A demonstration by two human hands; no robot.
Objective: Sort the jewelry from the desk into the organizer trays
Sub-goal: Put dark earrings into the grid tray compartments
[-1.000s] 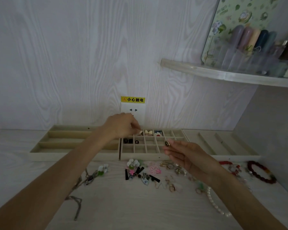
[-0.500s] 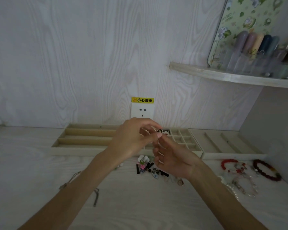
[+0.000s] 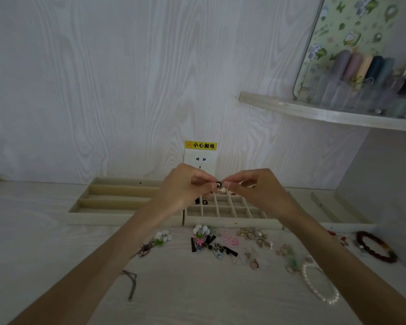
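Together, the left hand (image 3: 185, 191) and right hand (image 3: 256, 191) are pinching a black stud (image 3: 218, 184) above the grid tray (image 3: 232, 223), holding two black studs (image 3: 201, 201) at ten o'clock; a yellow label (image 3: 200, 145) is reading "小心触电".

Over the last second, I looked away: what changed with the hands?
The left hand left the grid tray and rose to meet the right hand; both now pinch the small black earring that only the right held. The desk jewelry is unchanged.
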